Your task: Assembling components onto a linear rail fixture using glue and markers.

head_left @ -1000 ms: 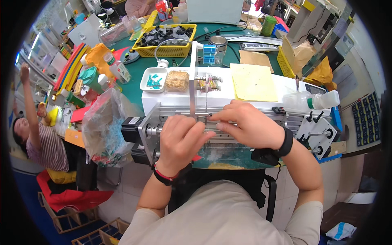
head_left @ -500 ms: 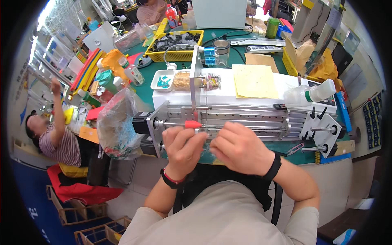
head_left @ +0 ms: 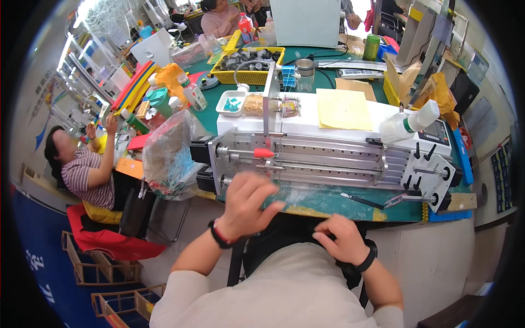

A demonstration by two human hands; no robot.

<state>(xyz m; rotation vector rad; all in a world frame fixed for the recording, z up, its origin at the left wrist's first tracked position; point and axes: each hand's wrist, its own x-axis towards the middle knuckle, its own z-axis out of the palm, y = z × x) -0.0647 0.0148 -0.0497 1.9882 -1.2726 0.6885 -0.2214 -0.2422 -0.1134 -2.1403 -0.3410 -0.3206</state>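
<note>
A metal winding machine [head_left: 311, 158] with rails and rods lies along the table's near side. A red cone-shaped tip [head_left: 263, 153] sits on its left rod, and a thin upright rod stands just right of it. My left hand [head_left: 246, 205] is in front of the machine's left end, below the red tip. Its thumb stands apart from the bent fingers, and nothing shows between them. Nearer my body, over my lap, my right hand [head_left: 342, 238] is off the table with its fingers curled in. What it holds, if anything, is too small to make out.
Tweezers [head_left: 361, 200] and a metal clip-like tool [head_left: 395, 200] lie at the table's near edge. Behind the machine are a white tray of teal pieces [head_left: 231, 103], yellow paper [head_left: 343, 108] and a white bottle [head_left: 410, 123]. A co-worker [head_left: 90, 167] sits at the left beyond a plastic bag [head_left: 170, 156].
My hands were close together at the red tip. The right hand has drawn back toward my body, and the left has come away from the right. The whole view has shifted slightly.
</note>
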